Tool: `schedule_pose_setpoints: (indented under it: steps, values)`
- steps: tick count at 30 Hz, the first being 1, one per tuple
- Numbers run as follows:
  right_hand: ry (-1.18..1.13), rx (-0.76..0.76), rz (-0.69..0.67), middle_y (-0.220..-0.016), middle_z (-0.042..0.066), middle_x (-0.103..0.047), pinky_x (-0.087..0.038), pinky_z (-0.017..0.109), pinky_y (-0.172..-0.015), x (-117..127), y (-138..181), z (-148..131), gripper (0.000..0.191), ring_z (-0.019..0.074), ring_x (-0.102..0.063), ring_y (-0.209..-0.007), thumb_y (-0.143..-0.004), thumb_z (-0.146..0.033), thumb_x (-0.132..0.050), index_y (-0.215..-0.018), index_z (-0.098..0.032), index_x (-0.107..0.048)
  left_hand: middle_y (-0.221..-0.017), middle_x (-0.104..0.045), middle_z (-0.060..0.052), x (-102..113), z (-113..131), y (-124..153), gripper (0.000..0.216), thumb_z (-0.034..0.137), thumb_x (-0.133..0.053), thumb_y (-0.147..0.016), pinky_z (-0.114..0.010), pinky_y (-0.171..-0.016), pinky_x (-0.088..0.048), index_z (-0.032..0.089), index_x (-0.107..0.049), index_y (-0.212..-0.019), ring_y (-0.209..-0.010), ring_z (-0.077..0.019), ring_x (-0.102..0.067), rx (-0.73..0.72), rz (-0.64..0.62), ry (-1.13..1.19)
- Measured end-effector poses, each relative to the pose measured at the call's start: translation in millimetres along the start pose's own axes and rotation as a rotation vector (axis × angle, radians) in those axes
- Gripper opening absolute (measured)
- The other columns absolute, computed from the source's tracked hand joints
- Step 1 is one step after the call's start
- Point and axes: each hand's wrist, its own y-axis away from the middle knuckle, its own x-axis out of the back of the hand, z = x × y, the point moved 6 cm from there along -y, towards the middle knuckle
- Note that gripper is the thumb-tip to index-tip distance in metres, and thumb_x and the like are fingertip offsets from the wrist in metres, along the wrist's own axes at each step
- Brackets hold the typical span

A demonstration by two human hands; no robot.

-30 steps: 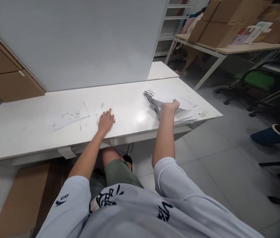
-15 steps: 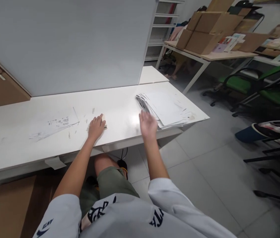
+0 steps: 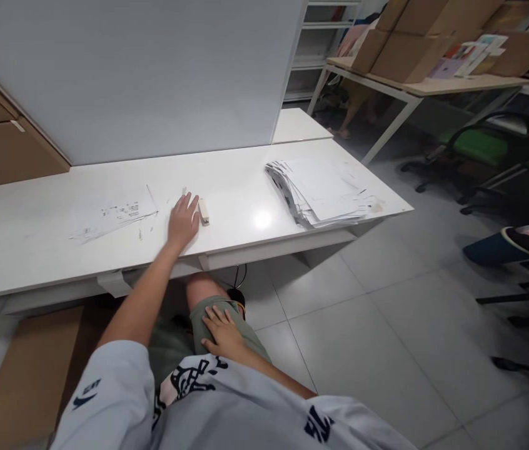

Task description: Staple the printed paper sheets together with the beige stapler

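Observation:
My left hand (image 3: 183,223) lies on the white desk (image 3: 231,181) with its fingers stretched out. Just right of it, apart from the fingertips, is a small cream-coloured block (image 3: 204,211) with a metal end, perhaps a small stapler. Farther left lie white papers (image 3: 114,217) with printed marks, hard to tell from the desk top. Resting on my thigh below the desk edge, my right hand (image 3: 224,331) has its fingers spread and holds nothing. A thick stack of white paper sheets (image 3: 330,190) sits toward the desk's right end.
A tall grey-white panel (image 3: 166,75) rises behind the desk. Cardboard boxes stand at the left (image 3: 15,147), below the desk (image 3: 39,375) and on another table (image 3: 414,53). Green chairs (image 3: 475,144) and a dark blue bin (image 3: 494,247) are at the right. Part of another person shows behind.
My right hand has dropped from beside the paper stack to my thigh. My left hand has come off the cream block and now lies left of it. The view has shifted slightly.

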Motion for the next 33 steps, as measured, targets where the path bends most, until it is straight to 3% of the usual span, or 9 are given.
schedule_pose_setpoints:
  steps: [2, 6, 9, 13, 17, 20, 23, 26, 33]
  values:
    - [0.048, 0.002, 0.004, -0.160, 0.006, -0.024, -0.007, 0.048, -0.122, 1.4, 0.1, -0.3, 0.064, 0.0254, -0.015, -0.150, -0.087, -0.035, -0.058, -0.148, -0.023, -0.042, -0.151, -0.044, -0.010, 13.9, -31.3, 3.6, 0.055, 0.031, -0.041, -0.091, -0.051, -0.117, -0.023, 0.019, -0.044, -0.144, -0.144, -0.0287, -0.031, -0.087, -0.135, -0.053]
    - [0.052, -0.007, 0.019, -0.159, 0.005, -0.028, -0.011, 0.048, -0.122, 2.0, -2.0, 0.8, 0.062, 0.0254, -0.020, -0.149, -0.087, -0.039, -0.057, -0.145, -0.022, -0.046, -0.153, -0.037, -0.020, 62.4, -142.5, 42.5, 0.071, 0.040, -0.050, -0.084, -0.058, -0.116, -0.019, 0.008, -0.037, -0.146, -0.146, -0.0382, -0.023, 0.252, -0.132, -0.271]
    - [0.056, -0.002, 0.046, -0.158, 0.004, -0.031, -0.013, 0.048, -0.121, 1.0, -3.6, -1.4, 0.059, 0.0253, -0.022, -0.148, -0.086, -0.036, -0.057, -0.143, -0.022, -0.049, -0.144, -0.049, -0.018, 78.0, -184.9, 85.4, 0.060, 0.040, -0.044, -0.087, -0.053, -0.112, -0.032, 0.011, -0.047, -0.140, -0.137, -0.0358, -0.038, 0.382, -0.170, -0.292]
    - [0.053, -0.008, 0.085, -0.156, 0.003, -0.034, -0.013, 0.046, -0.121, 2.3, -0.7, -3.2, 0.055, 0.0235, -0.024, -0.147, -0.086, -0.032, -0.055, -0.141, -0.023, -0.051, -0.116, -0.064, -0.018, 81.9, -172.9, 108.4, 0.042, 0.038, -0.040, -0.091, -0.050, -0.101, -0.042, 0.015, -0.064, -0.117, -0.118, -0.0345, -0.053, 0.305, -0.066, -0.383]
    - [0.048, -0.040, 0.088, -0.154, 0.002, -0.038, -0.015, 0.044, -0.121, 3.6, 1.2, -0.8, 0.052, 0.0222, -0.028, -0.146, -0.088, -0.030, -0.052, -0.139, -0.022, -0.054, -0.100, -0.065, -0.021, 78.0, -153.7, 111.2, 0.044, 0.030, -0.027, -0.095, -0.051, -0.096, -0.042, 0.013, -0.067, -0.101, -0.110, -0.0350, -0.056, 0.265, -0.095, -0.419]
    - [0.049, -0.050, 0.091, -0.153, 0.003, -0.040, -0.018, 0.045, -0.120, 2.6, 0.1, 0.3, 0.050, 0.0224, -0.031, -0.145, -0.088, -0.028, -0.051, -0.137, -0.023, -0.056, -0.115, -0.063, -0.022, 82.5, -154.0, 114.8, 0.044, 0.032, -0.030, -0.095, -0.049, -0.102, -0.039, 0.011, -0.064, -0.114, -0.120, -0.0345, -0.052, 0.314, -0.052, -0.353]
    - [0.051, -0.047, 0.109, -0.152, 0.004, -0.042, -0.020, 0.045, -0.119, 2.1, -0.2, 0.7, 0.048, 0.0226, -0.032, -0.144, -0.087, -0.027, -0.051, -0.135, -0.024, -0.057, -0.147, -0.045, -0.020, 84.0, -164.4, 120.1, 0.061, 0.046, -0.045, -0.090, -0.050, -0.114, -0.029, 0.009, -0.048, -0.138, -0.141, -0.0362, -0.031, 0.397, -0.024, -0.258]
    - [0.048, -0.040, 0.118, -0.151, 0.004, -0.043, -0.021, 0.045, -0.119, 2.8, 0.7, 1.6, 0.048, 0.0221, -0.032, -0.144, -0.087, -0.026, -0.051, -0.135, -0.023, -0.058, -0.153, -0.038, -0.017, 84.9, -180.2, 128.0, 0.061, 0.047, -0.045, -0.090, -0.053, -0.119, -0.020, 0.011, -0.048, -0.139, -0.147, -0.0369, -0.018, 0.563, 0.001, -0.199]
    - [0.054, -0.031, 0.121, -0.150, 0.003, -0.045, -0.023, 0.046, -0.118, -0.5, -2.5, 3.2, 0.047, 0.0228, -0.034, -0.143, -0.087, -0.023, -0.049, -0.133, -0.025, -0.060, -0.108, -0.066, -0.024, 101.8, -185.5, 140.1, 0.042, 0.025, -0.027, -0.094, -0.053, -0.095, -0.046, 0.010, -0.064, -0.106, -0.114, -0.0360, -0.058, 0.746, 0.211, -0.192]
